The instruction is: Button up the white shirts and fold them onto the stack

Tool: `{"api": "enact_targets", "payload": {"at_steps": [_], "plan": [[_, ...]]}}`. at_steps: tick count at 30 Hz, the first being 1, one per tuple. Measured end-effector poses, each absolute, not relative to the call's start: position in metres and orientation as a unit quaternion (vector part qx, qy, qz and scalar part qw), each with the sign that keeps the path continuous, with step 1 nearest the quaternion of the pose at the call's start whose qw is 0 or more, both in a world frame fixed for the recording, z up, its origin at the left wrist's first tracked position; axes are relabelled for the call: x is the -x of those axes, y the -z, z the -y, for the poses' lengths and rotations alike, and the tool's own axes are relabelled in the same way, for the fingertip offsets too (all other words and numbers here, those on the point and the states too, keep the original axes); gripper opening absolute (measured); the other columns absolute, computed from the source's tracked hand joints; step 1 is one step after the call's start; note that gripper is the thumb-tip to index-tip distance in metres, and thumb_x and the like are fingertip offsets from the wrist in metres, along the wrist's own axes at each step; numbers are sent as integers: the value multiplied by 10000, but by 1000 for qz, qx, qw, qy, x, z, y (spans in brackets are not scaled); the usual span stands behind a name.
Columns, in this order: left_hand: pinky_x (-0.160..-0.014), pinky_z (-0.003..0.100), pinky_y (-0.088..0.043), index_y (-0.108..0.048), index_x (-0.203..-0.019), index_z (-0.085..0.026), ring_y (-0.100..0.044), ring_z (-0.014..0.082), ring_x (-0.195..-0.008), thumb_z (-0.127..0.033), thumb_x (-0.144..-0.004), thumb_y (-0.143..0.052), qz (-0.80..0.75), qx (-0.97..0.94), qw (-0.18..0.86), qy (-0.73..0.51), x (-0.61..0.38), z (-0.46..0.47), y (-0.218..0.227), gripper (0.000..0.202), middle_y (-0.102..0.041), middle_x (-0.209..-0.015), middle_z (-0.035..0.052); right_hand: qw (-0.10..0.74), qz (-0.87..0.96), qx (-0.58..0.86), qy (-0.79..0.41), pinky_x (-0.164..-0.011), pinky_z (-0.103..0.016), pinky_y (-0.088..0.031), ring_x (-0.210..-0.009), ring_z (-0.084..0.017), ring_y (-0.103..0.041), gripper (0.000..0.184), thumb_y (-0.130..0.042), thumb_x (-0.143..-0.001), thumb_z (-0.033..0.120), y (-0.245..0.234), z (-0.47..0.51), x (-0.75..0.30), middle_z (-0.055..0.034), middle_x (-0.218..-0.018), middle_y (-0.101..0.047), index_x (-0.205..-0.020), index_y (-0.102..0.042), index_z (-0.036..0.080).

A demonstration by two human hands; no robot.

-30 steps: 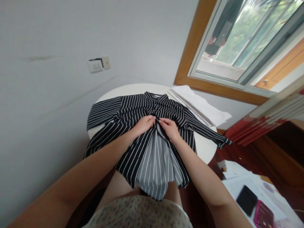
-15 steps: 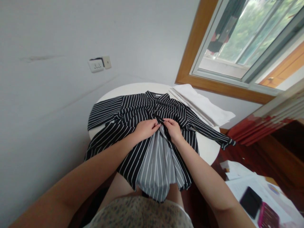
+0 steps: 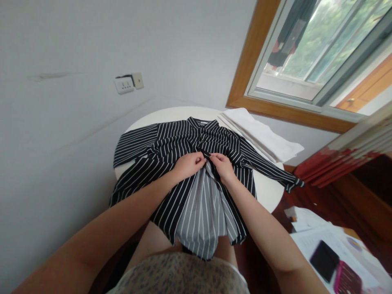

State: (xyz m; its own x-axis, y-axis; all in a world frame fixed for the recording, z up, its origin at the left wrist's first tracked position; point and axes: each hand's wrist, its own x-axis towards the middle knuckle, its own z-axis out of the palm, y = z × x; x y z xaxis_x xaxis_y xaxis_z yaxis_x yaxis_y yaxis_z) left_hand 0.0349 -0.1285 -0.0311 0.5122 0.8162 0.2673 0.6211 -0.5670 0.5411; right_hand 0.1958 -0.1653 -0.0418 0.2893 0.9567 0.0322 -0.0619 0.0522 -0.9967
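Observation:
A black shirt with white stripes (image 3: 171, 147) lies spread on a round white table (image 3: 263, 190), its hem hanging over the near edge toward my lap. The front is parted, showing the grey striped inside. My left hand (image 3: 187, 164) pinches the left front edge near the middle of the chest. My right hand (image 3: 223, 166) pinches the right front edge just beside it. The fingertips of both hands almost meet at the placket.
A folded white cloth (image 3: 260, 134) lies at the table's far right, under a wood-framed window (image 3: 306, 61). A wall socket (image 3: 127, 83) is on the grey wall. At the lower right are papers, a black phone (image 3: 324, 260) and a pink object (image 3: 346, 279).
Both hands have stayed on the shirt's front edges, with the fingertips shifting slightly closer together at the placket. The view moved a little.

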Motion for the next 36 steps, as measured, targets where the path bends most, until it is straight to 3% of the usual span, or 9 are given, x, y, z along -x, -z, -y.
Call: {"api": "enact_targets", "payload": {"at_steps": [7, 16, 20, 26, 31, 36], "plan": [[-588, 244, -376, -570, -697, -186, -500, 124, -599, -442, -861, -510, -388, -754, 394, -355, -33, 118, 26, 310, -544, -622, -21, 583, 453, 477, -477, -677, -252, -443, -663, -130, -591, 235, -737, -669, 392, 29, 174, -192, 20, -726, -702, -802, -720, 198], [-507, 217, -319, -560, -702, -188, -419, 91, -535, -473, -785, -589, -377, -653, 527, -392, -34, 122, 17, 298, -473, -585, -42, 586, 512, 470, -418, -795, -311, -497, -780, -168, -647, 276, -732, -719, 415, 25, 176, -190, -12, -849, -733, -905, -740, 211], [-511, 219, -320, -587, -733, -185, -426, 94, -547, -477, -790, -583, -380, -657, 533, -374, -34, 121, 18, 298, -488, -597, -36, 573, 532, 480, -397, -810, -327, -508, -796, -179, -656, 276, -704, -751, 415, 27, 176, -190, -10, -816, -724, -938, -743, 216], [-554, 238, -345, -596, -712, -182, -453, 110, -578, -485, -819, -552, -393, -702, 462, -374, -32, 122, 18, 324, -518, -610, -27, 572, 546, 501, -352, -865, -347, -514, -882, -200, -669, 238, -667, -793, 385, 24, 179, -190, -27, -915, -747, -944, -756, 226], [-583, 254, -354, -592, -676, -178, -472, 119, -579, -427, -824, -535, -421, -719, 418, -363, -32, 125, 15, 295, -527, -587, -23, 589, 541, 519, -300, -839, -337, -517, -831, -191, -665, 249, -657, -808, 389, 27, 178, -191, -38, -925, -742, -960, -755, 219], [-524, 242, -303, -572, -673, -182, -409, 101, -529, -427, -799, -549, -413, -686, 477, -362, -34, 128, 13, 276, -475, -559, -36, 563, 595, 516, -249, -839, -333, -504, -855, -189, -654, 208, -640, -829, 340, 28, 179, -191, -44, -959, -734, -956, -765, 231]]}}
